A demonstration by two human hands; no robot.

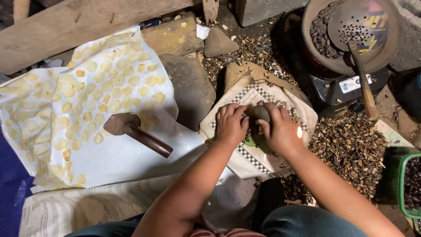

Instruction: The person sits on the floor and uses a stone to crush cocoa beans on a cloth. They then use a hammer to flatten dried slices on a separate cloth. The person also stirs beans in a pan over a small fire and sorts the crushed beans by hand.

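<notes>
Down on the floor, both hands meet over a cloth sack (228, 112) with a checkered border, draped over a flat stone. The right hand (280, 131) has its fingers wrapped tight around a dark rounded stone (258, 113), which sits at the middle of the sack. The left hand (231, 125) rests just beside it, fingers curled down onto the cloth; whether they pinch anything I cannot tell. A heap of dark husks (351, 149) lies to the right, next to a green basket (401, 184). To the left, a wooden mallet (133, 130) lies on a white sheet (118, 162) covered with flattened pale yellow discs (109, 83). Above, a clay pan (351, 35) holds dark seeds and a perforated ladle (357, 24).
</notes>
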